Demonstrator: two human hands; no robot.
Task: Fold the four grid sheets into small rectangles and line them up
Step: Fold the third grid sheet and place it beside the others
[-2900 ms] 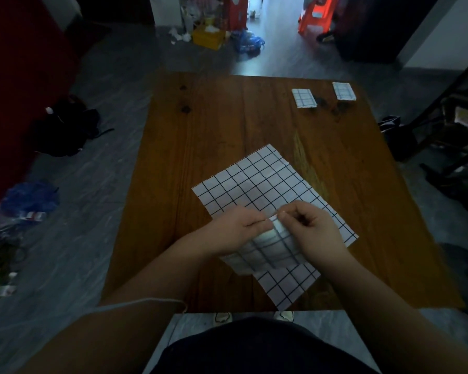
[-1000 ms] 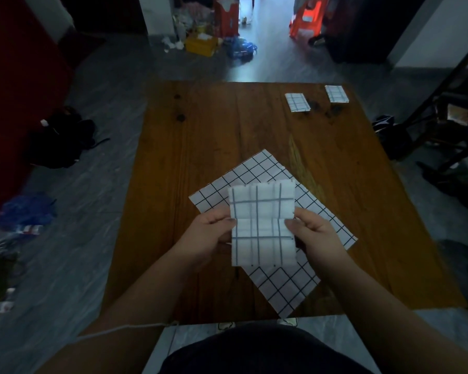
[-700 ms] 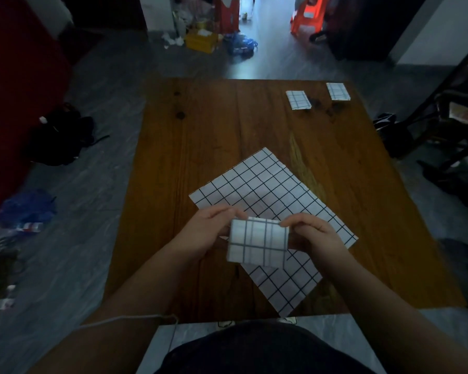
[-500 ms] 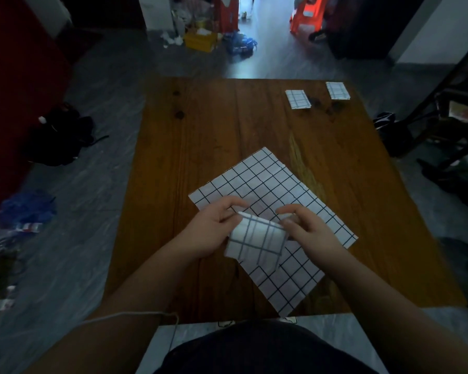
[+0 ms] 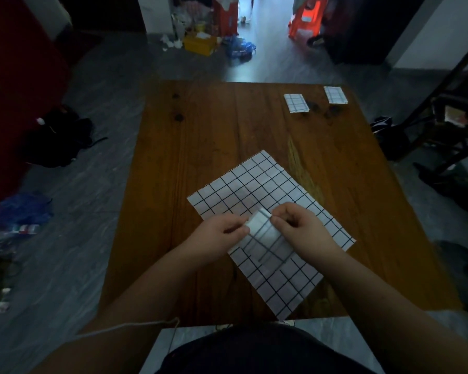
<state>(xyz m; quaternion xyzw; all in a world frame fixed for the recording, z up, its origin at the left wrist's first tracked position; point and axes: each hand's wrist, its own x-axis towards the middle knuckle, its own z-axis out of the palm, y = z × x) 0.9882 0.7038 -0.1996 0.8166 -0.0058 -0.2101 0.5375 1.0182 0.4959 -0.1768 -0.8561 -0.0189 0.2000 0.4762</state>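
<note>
Partly folded white grid sheet (image 5: pixel 265 238), head view: it is pinched along its upper left edge by the left hand (image 5: pixel 216 236) and at its top corner by the right hand (image 5: pixel 300 228), both grasping it with curled fingers. It is held just over a flat white grid sheet (image 5: pixel 254 190), which lies askew on the near half of the brown wooden counter (image 5: pixel 214 136). Whether the two papers touch cannot be told. One small folded grid rectangle (image 5: pixel 295 103) and a second small folded rectangle (image 5: pixel 335 95) are set near each other at the far right edge, well apart from the hands.

Risks, as judged: a crooked crease is likely if the layers slip while being pressed without a firm surface under them. The flat sheet could be dragged or creased by the wrists. Edge alignment is made harder by the dim light.

No brand or label is seen on the papers. Print on the red carton (image 5: pixel 226 16) on the floor is too blurred to be read.
</note>
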